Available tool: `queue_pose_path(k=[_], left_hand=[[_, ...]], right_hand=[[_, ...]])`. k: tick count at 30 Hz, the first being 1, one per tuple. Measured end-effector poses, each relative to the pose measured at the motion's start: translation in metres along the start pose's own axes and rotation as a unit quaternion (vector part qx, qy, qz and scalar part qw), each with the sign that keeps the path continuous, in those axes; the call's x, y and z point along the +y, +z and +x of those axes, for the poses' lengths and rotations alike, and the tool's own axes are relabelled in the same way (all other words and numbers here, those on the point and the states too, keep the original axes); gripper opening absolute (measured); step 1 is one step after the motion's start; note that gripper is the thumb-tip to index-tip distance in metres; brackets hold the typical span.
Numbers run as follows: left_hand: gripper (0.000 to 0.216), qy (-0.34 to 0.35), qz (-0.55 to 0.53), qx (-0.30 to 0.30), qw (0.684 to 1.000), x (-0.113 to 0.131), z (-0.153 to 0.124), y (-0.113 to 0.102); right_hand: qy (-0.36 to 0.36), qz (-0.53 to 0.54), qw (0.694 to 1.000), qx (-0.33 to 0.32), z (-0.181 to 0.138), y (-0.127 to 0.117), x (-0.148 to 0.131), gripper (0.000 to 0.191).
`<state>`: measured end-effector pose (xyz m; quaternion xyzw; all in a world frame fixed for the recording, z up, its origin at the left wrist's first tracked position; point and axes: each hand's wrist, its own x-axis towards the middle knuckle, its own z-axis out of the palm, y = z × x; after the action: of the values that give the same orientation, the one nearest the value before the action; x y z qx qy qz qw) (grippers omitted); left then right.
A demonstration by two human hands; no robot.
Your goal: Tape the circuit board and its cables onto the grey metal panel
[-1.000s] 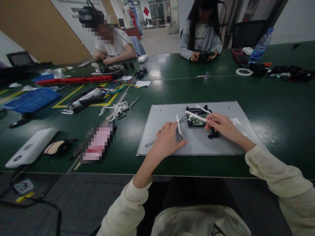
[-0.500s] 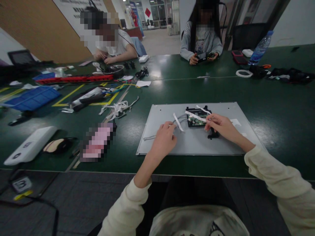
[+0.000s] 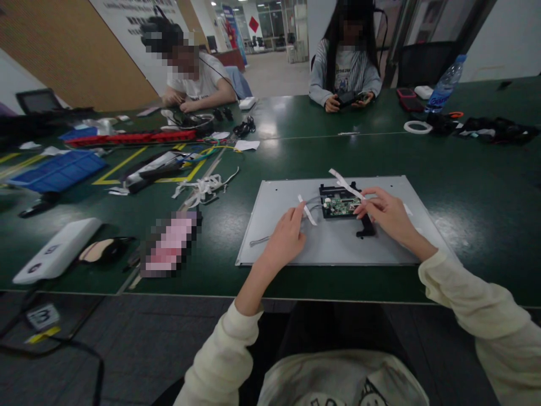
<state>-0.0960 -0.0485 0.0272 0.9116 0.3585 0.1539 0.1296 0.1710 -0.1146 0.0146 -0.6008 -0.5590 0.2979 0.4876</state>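
Note:
My left hand (image 3: 286, 237) rests on a white panel (image 3: 270, 197), fingers reaching forward, the index fingertip at a short strip of white tape (image 3: 311, 216). That strip lies across a thin grey cable (image 3: 311, 203). The cable runs to a black frame holding a green circuit board (image 3: 339, 206); its other end (image 3: 260, 241) emerges left of my hand. Between thumb and fingers, my right hand (image 3: 382, 211) pinches a longer strip of white tape (image 3: 344, 183), which slants up above the board. The hand covers the board's right side. A black bracket piece (image 3: 366, 228) shows just below.
To my left lie a phone (image 3: 172, 243), a white device (image 3: 57, 251), a tangle of white strips (image 3: 205, 189) and a blue tray (image 3: 59, 170). A tape roll (image 3: 418, 127) and a water bottle (image 3: 447, 84) are at the far right. Two people sit across the table.
My right hand has shifted slightly right, and its tape strip now points up over the board's top edge. The left index finger has stretched forward onto the short strip.

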Motion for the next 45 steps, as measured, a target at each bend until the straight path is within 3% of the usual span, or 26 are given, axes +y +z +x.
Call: queue_pose_path(k=[8, 25, 34, 45], left_hand=[[0.058, 0.034, 0.093, -0.027, 0.995, -0.006, 0.003, 0.004], [0.055, -0.011, 0.125, -0.031, 0.992, -0.009, -0.006, 0.001], [0.05, 0.077, 0.112, -0.097, 0.986, -0.031, -0.003, -0.023], [0.063, 0.11, 0.154, -0.162, 0.969, -0.04, 0.007, -0.032]], right_hand=[[0.026, 0.011, 1.0, 0.001, -0.001, 0.0, 0.002, 0.035], [0.025, -0.012, 0.999, -0.02, -0.001, 0.002, 0.002, 0.026], [0.019, -0.039, 0.999, -0.013, -0.002, 0.002, -0.001, 0.02], [0.016, -0.035, 0.999, -0.008, -0.001, 0.002, 0.004, 0.023]])
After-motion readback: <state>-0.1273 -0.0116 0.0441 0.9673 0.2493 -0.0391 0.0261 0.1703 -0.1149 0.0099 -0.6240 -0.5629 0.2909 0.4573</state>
